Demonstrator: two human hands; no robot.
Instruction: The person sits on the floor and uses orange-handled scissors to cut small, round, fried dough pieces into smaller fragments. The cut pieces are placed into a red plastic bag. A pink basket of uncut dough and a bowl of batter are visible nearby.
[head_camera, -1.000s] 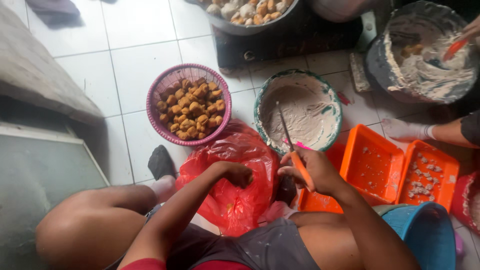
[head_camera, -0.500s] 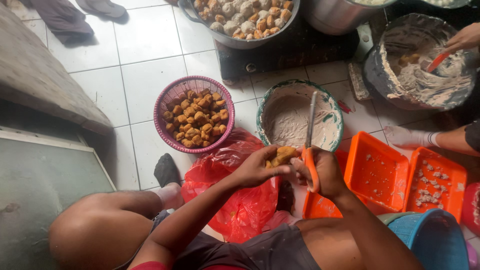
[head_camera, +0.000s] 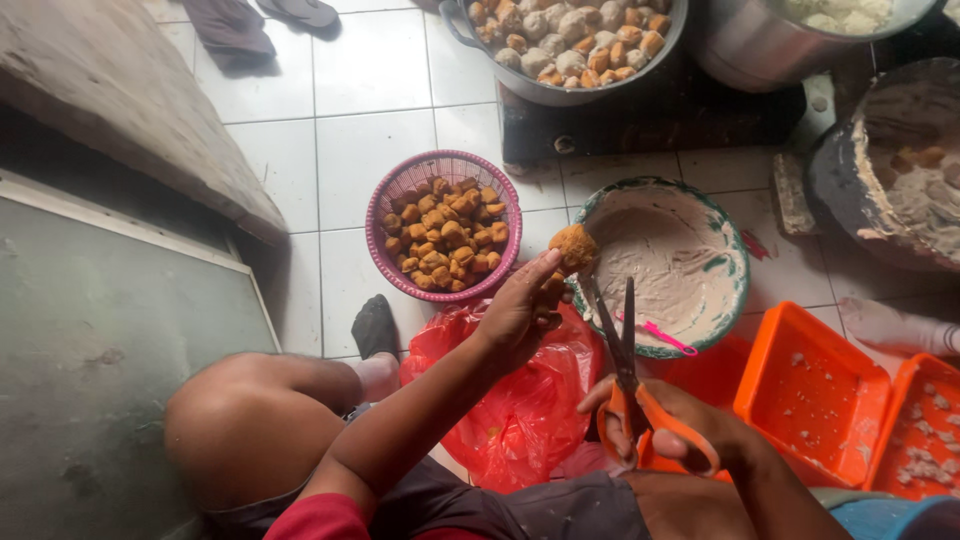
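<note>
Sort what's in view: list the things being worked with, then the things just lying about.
In use:
left hand holding a fried brown piece
right hand holding orange-handled scissors
pink basket of similar fried pieces
bowl of pale batter

Lying about:
red plastic bag
orange trays
sandals
big metal pot

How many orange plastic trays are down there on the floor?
2, both at lower right. One orange plastic tray lies beside the green-rimmed bowl of pale batter; the second lies right of it, cut off by the picture's edge. More may be out of view.
</note>
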